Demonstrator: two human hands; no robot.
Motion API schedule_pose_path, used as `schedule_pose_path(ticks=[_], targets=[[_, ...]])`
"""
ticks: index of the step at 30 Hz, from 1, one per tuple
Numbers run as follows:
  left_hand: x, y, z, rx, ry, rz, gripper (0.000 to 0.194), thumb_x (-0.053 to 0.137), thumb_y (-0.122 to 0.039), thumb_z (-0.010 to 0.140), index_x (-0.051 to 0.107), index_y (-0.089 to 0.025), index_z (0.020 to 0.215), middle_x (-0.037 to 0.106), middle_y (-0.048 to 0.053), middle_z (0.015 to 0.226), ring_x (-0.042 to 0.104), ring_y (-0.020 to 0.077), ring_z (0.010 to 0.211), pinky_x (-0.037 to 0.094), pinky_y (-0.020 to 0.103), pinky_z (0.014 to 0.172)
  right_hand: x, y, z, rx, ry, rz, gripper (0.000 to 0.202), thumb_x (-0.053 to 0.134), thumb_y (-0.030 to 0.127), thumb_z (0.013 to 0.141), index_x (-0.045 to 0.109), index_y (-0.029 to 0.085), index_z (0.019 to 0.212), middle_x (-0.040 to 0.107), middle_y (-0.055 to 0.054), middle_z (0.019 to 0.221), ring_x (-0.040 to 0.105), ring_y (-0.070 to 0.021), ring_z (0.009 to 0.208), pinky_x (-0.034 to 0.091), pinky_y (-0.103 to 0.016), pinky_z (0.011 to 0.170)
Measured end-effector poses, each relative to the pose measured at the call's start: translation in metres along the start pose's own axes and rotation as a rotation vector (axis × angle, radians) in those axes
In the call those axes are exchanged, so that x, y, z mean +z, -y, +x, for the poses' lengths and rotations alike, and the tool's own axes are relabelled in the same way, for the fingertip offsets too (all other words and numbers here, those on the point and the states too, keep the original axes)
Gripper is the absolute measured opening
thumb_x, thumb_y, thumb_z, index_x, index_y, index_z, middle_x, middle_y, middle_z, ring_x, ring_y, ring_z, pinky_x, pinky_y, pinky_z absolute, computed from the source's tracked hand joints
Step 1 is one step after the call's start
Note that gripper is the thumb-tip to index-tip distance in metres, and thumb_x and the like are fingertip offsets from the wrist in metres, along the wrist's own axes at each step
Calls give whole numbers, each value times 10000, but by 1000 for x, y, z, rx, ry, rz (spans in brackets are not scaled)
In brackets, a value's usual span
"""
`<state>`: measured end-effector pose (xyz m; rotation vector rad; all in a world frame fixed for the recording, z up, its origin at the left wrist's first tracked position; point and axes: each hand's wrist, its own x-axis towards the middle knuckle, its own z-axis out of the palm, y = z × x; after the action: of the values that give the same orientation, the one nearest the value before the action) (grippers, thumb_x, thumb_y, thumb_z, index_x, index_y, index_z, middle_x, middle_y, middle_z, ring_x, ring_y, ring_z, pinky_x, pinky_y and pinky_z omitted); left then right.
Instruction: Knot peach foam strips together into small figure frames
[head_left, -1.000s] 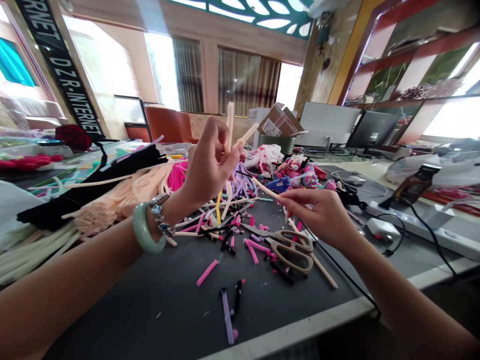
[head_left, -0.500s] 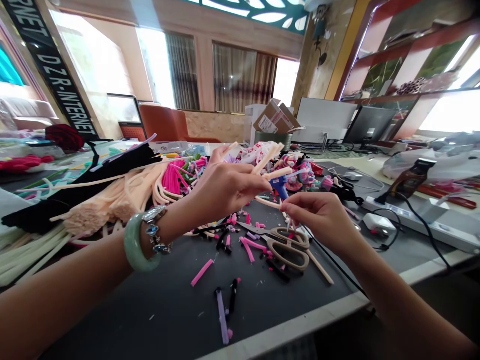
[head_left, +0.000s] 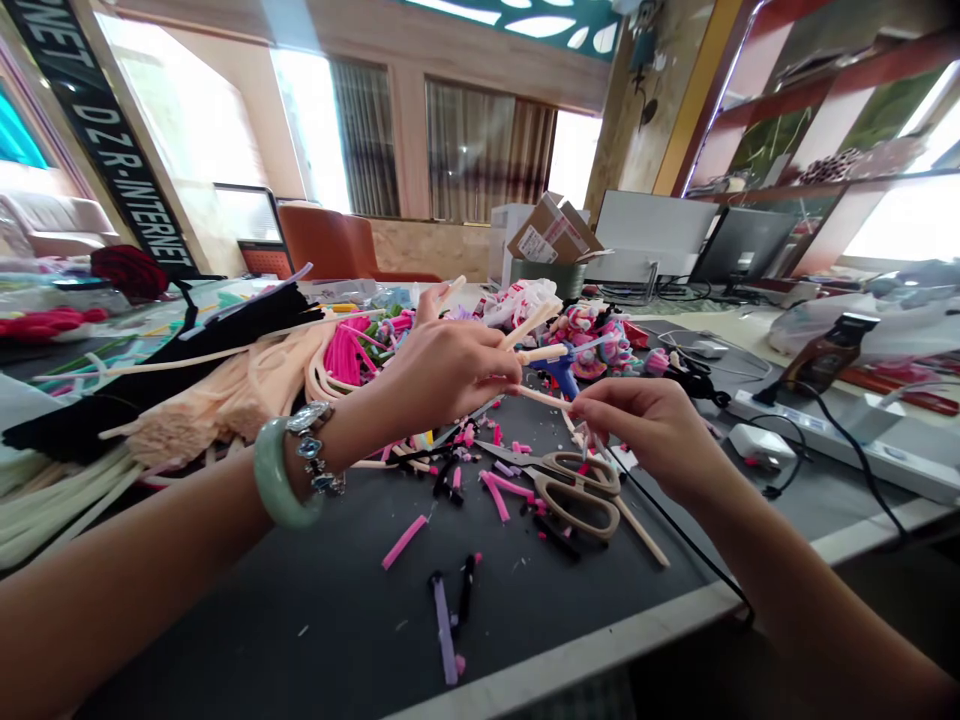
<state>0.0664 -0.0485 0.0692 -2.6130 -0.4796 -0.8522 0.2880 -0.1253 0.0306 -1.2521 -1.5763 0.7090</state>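
My left hand (head_left: 469, 365), with a jade bangle and a silver bracelet at its wrist, holds cream fuzzy stems (head_left: 536, 322) that stick out past its fingers. A cream strip (head_left: 544, 397) runs between the two hands. Its right end is pinched in the fingertips of my right hand (head_left: 649, 425). Just behind the hands is a blue glue gun (head_left: 562, 372), partly covered by the stems. Below them, beige-handled scissors (head_left: 577, 505) lie on the dark table among pink, black and purple offcuts.
Bundles of cream stems (head_left: 217, 390) and a black bundle (head_left: 150, 370) lie at the left. Colourful fuzzy pieces (head_left: 592, 335) are heaped behind the hands. A power strip (head_left: 840, 440) with cables is at the right. The table's pale edge (head_left: 570, 660) runs along the front.
The hands have moved slightly apart, and the cream strip now shows stretched between them. The stems in my left hand have shifted a little left and down, uncovering more of the blue glue gun.
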Motion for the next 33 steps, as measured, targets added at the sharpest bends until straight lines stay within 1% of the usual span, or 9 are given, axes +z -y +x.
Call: schedule_pose_path(ticks=[4,8,10,16,19,21,25,28,33], targets=[[5,12,0,-43,-27,13,142,594,-342,823,680,-240,774,648,-46,704,591,130,708,162,521,1026,-6,-1,2,-9,-54,-15,188,650,340,748,669,161,694,562,11,534,462,-89,494,357,-228,476],[10,21,-1,-69,-22,-13,332,644,-530,719,650,-200,684,612,-44,634,565,123,641,226,503,999,-10,-3,3,-32,-115,-56,168,650,316,740,674,162,676,551,13,544,447,-88,512,335,-231,484],[12,22,-2,-76,-11,-31,356,625,-560,718,660,-206,690,616,-39,635,562,122,634,249,493,985,-12,-3,3,-35,-121,-58,169,648,311,739,673,162,663,552,12,547,450,-91,519,337,-233,490],[14,22,-2,-100,-28,-103,106,596,-279,807,700,-259,818,686,-13,750,605,143,716,292,481,938,-14,-3,3,-34,-125,-75,169,644,312,745,675,165,668,549,15,546,441,-90,517,327,-233,489],[13,20,-1,-135,-48,-196,155,558,-257,826,690,-257,905,674,-6,702,572,124,628,377,422,840,-14,-3,3,-30,-127,-78,165,645,311,754,677,169,679,541,22,545,430,-84,518,322,-231,491],[12,18,0,-169,-90,-267,194,542,-248,834,649,-238,995,608,-22,606,510,104,535,422,332,690,-14,-4,3,-43,-142,-59,152,648,301,757,676,170,685,550,24,561,444,-79,527,343,-226,506],[8,12,2,-258,-216,-454,317,578,-223,808,496,-222,1114,460,-55,551,496,105,500,364,236,457,-12,-3,2,-103,-111,82,103,617,273,792,643,178,761,584,26,594,535,-92,535,436,-240,565],[6,9,3,-317,-271,-620,296,580,-222,812,459,-235,1082,503,-51,568,534,102,504,371,218,408,-10,0,0,-149,-52,164,70,583,246,818,598,179,833,612,17,627,573,-109,524,468,-261,546],[4,-1,7,-368,-259,-871,158,569,-236,832,476,-213,958,619,-30,628,505,65,420,385,209,351,-5,7,-6,-205,-2,165,33,526,191,843,551,180,825,647,-11,731,602,-118,613,482,-266,602]])
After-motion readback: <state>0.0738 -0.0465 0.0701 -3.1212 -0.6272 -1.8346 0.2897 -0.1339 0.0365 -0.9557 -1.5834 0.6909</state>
